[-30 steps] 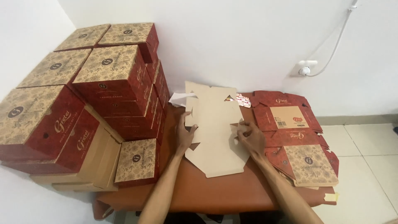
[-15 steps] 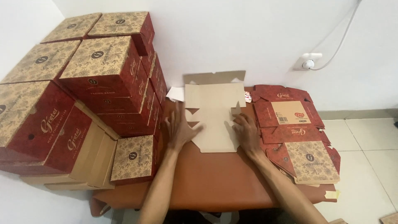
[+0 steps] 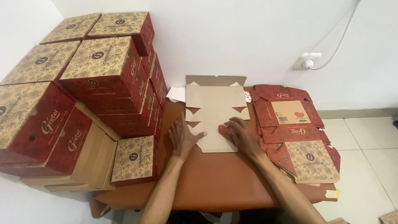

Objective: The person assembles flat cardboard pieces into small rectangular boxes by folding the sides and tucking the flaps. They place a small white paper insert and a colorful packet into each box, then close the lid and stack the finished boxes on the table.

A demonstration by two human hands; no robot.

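A flat brown cardboard box blank lies plain side up on the brown table, its far flap standing up against the white wall. My left hand rests flat at its near left edge, fingers spread. My right hand presses on its near right part, where a red side flap is folded in. A stack of unfolded red and tan patterned box blanks lies just right of my right hand.
Several assembled red and tan boxes are piled high along the left, reaching the wall corner. Flattened plain cartons lean under them. A wall socket with a white cable sits above the table. Tiled floor lies to the right.
The blank has been pulled nearer and its lower part folded over, so it looks shorter. Both hands slid toward me along it and now press on its near edge.
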